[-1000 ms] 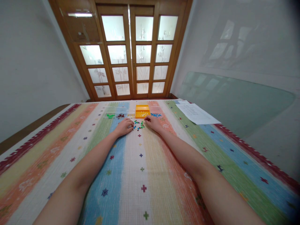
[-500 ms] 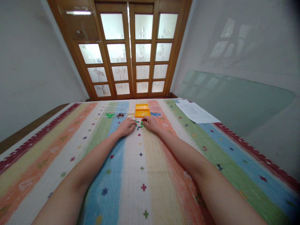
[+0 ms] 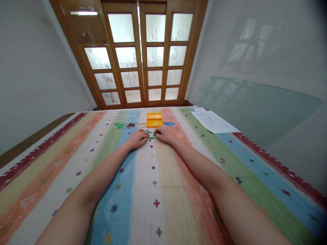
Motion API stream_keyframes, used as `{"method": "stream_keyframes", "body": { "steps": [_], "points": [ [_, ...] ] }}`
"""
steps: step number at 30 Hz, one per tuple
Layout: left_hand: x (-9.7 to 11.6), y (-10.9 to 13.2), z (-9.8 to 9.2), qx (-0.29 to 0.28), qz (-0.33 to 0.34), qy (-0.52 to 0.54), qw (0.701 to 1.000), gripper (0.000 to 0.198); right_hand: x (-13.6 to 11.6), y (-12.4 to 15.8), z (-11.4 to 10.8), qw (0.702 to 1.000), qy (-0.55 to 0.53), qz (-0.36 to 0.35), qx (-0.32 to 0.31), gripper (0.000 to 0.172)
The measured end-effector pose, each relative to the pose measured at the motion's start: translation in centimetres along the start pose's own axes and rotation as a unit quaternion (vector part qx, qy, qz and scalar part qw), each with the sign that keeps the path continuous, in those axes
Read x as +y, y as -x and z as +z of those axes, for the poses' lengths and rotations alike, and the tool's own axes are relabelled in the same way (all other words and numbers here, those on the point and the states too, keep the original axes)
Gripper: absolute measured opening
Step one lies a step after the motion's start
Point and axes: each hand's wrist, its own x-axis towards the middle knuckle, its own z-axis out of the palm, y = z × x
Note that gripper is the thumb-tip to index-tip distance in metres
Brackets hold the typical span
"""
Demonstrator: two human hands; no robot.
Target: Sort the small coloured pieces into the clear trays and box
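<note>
Both my arms reach far across a striped, many-coloured cloth. My left hand (image 3: 137,139) rests knuckles up with its fingers curled, at the left edge of a small heap of tiny green and blue pieces (image 3: 151,134). On the heap's right side, my right hand (image 3: 165,134) has its fingertips pinched together over the pieces. What either hand holds is too small to make out. Just beyond the heap stands an orange tray (image 3: 154,120).
Clear compartment boxes flank the tray, holding green pieces (image 3: 119,125), dark red pieces (image 3: 131,125) and blue pieces (image 3: 169,124). A printed paper sheet (image 3: 213,122) lies at the far right. Wooden glass-paned doors (image 3: 143,54) stand beyond the table, and a glass pane (image 3: 255,109) leans on the right wall.
My two hands have drawn closer together over the heap of pieces. The view has tilted slightly, so the tray and doors sit a little lower in the picture.
</note>
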Motion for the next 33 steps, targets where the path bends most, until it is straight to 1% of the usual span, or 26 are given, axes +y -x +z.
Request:
{"method": "stream_keyframes", "body": {
  "steps": [3, 7, 12, 15, 18, 22, 25, 29, 33],
  "points": [
    [-0.1, 0.0, 0.0, 0.001, -0.010, 0.003, 1.000, 0.033, -0.2, 0.1, -0.2, 1.000, 0.015, -0.021, -0.013, 0.011],
    [-0.3, 0.0, 0.1, 0.007, -0.013, 0.006, 1.000, 0.033, 0.0, 0.0, 0.0, 0.999, 0.023, -0.036, -0.010, 0.013],
    [-0.5, 0.1, 0.2, 0.000, -0.015, 0.008, 1.000, 0.032, 0.4, -0.2, 0.4, 1.000, 0.025, -0.010, -0.008, 0.014],
    [-0.6, 0.2, 0.2, -0.001, -0.014, 0.004, 1.000, 0.032, 0.5, -0.3, 0.5, 1.000, 0.020, -0.007, 0.002, 0.015],
    [-0.7, 0.1, 0.3, 0.001, -0.015, 0.001, 1.000, 0.032, 0.3, -0.2, 0.4, 1.000, 0.013, -0.026, 0.008, 0.014],
    [-1.0, 0.1, 0.5, -0.003, -0.014, -0.001, 1.000, 0.032, -0.2, 0.1, 0.3, 0.997, 0.011, -0.075, -0.004, 0.011],
    [-1.2, 0.1, 0.6, -0.001, -0.016, 0.000, 1.000, 0.033, -0.3, 0.2, 0.5, 0.995, 0.008, -0.102, -0.004, 0.013],
    [-1.2, 0.1, 0.5, -0.001, -0.016, -0.006, 1.000, 0.033, 0.0, 0.1, 0.7, 0.994, 0.005, -0.105, -0.017, 0.022],
    [-1.3, 0.3, 0.3, 0.001, -0.018, -0.006, 1.000, 0.032, 0.4, 0.1, 0.7, 0.995, 0.019, -0.098, -0.025, 0.021]
  ]
}}
